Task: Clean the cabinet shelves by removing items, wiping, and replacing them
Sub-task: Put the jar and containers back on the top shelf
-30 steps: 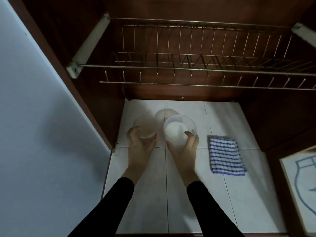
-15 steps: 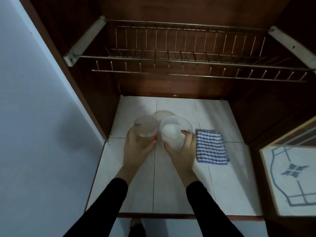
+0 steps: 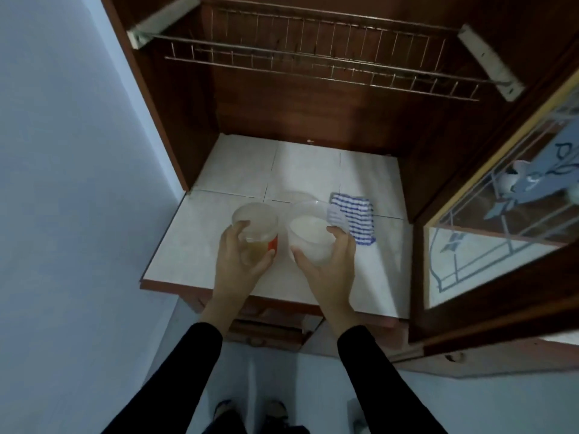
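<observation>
Head view: left hand (image 3: 238, 270) grips clear amber-filled plastic jar (image 3: 255, 223), right hand (image 3: 329, 270) grips clear white-filled plastic tub (image 3: 308, 233); blue-striped cloth (image 3: 360, 214) just right of tub.

The shelf (image 3: 238, 170) is seen tiled in smooth, faintly glossy white, the cabinet wall (image 3: 297, 114) is noted as dark wood, the rack (image 3: 313, 67) as metal wire, the jar (image 3: 255, 223) and tub (image 3: 310, 236) as translucent plastic, the towel (image 3: 360, 217) as woven cloth.

A pale blue wall (image 3: 62, 183) fills the left side. Below is a light floor (image 3: 470, 408), with two dark sandals (image 3: 224, 408) on it near the bottom edge. At the right, a wood-framed glass door (image 3: 470, 261) carries a grey line pattern. Blurred objects show behind the glass.
</observation>
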Demonstrator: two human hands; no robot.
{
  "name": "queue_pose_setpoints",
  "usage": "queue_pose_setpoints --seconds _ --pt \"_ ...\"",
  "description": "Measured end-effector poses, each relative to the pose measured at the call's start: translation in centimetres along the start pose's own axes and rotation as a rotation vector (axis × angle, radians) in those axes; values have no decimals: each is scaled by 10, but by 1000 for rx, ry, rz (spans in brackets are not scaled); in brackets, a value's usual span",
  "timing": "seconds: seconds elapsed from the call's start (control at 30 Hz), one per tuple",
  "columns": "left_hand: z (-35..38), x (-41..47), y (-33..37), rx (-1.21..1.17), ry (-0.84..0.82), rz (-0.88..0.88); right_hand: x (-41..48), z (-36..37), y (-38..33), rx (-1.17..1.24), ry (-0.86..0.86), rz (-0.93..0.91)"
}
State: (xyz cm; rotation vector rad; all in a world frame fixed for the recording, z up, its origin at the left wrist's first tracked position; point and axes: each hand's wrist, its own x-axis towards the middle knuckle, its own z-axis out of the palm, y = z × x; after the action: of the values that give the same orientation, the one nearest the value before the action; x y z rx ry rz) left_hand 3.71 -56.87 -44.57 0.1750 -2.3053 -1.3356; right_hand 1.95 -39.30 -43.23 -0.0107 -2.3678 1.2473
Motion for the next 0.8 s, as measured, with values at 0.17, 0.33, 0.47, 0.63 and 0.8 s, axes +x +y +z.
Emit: queue_pose_setpoints --seconds 0.17,0.33,0.47,0.63,0.8 --pt "-8 -47 17 -14 -15 34 -41 -32 -2 -15 -11 5" --pt "-18 -94 32 -19 -51 69 -91 -62 -10 -115 81 7" --pt "-31 -140 39 -42 -92 101 -141 -88 -9 -140 154 14" --pt "-40 -202 55 -29 -154 95 -206 -143 -3 -33 62 208" --pt "-27 -255 90 -74 -252 162 -252 -206 12 -72 170 250"
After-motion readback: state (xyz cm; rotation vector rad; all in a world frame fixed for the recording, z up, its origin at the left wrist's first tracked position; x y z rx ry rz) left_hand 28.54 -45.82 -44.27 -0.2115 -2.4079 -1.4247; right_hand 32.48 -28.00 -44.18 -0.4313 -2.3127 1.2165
